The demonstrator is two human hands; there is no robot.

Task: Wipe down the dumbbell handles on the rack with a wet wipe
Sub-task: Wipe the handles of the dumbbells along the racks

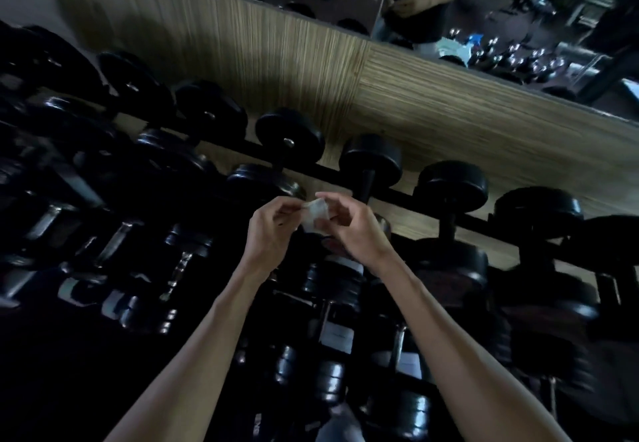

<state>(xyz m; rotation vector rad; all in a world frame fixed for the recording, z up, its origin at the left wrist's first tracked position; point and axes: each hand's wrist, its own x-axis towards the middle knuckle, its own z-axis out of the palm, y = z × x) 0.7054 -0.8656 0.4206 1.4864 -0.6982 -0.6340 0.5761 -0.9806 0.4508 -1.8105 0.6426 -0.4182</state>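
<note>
A small white wet wipe (316, 215) is bunched between both my hands, held in the air above the dumbbell rack (397, 196). My left hand (273, 230) pinches its left edge with curled fingers. My right hand (352, 230) grips its right side, thumb and fingers curled round it. Black dumbbells (290, 137) lie in rows on the rack's tiers below and behind my hands. Metal handles (119, 241) of the lower-tier dumbbells show at the left. The handle directly under my hands is mostly hidden.
A wood-grain wall panel (432, 109) runs behind the rack. Above it a mirror (518, 9) reflects a person's torso and gym equipment. More dumbbells (539, 210) fill the rack to the right. The lower left is dark and blurred.
</note>
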